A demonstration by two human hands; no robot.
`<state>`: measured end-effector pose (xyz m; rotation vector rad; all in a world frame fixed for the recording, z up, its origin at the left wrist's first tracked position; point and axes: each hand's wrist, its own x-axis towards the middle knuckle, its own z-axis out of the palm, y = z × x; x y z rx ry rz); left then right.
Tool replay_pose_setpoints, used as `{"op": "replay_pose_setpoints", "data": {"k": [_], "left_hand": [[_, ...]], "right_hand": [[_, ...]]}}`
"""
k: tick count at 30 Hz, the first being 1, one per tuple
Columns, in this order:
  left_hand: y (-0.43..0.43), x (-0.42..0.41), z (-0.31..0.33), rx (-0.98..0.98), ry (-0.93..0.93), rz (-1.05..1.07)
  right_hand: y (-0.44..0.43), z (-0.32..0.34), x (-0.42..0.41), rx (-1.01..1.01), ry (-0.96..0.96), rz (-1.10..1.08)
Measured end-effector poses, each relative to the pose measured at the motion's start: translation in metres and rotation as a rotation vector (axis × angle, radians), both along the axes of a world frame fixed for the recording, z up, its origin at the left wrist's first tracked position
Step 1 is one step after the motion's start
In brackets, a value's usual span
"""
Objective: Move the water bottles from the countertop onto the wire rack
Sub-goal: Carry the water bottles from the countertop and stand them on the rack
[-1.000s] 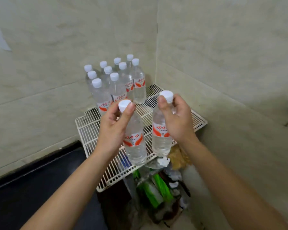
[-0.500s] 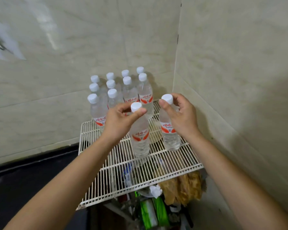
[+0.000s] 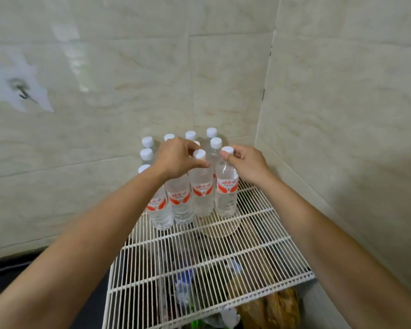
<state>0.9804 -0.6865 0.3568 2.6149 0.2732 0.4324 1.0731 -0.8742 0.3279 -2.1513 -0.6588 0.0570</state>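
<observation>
Now both bottles stand on the rack (image 3: pixel 223 269) beside the group (image 3: pixel 147 154) in the back corner; half a second ago they hung in the air. The left hand (image 3: pixel 176 157) still pinches the left bottle (image 3: pixel 201 191) at its neck; the right hand (image 3: pixel 249 163) grips the right bottle (image 3: pixel 227 193) likewise.

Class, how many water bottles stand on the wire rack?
11 water bottles on the wire rack: four in the back row, three in the middle, four in front. The left hand may hide another.
</observation>
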Motion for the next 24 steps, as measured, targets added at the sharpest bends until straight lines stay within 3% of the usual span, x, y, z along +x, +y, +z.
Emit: {"op": "replay_pose_setpoints", "data": {"k": [9,19,24], "left_hand": [[0.001,0.000,-0.027,0.020,-0.083,-0.011],[-0.003,-0.001,-0.032,0.170,-0.160,0.006],[-0.006,-0.009,-0.034,0.265,-0.146,0.043]], "right_hand": [[0.003,-0.022,-0.002,0.018,-0.053,0.019],[0.005,-0.038,-0.017,0.019,-0.154,-0.063],[-0.002,-0.037,-0.017,0.050,-0.115,0.045]]}}
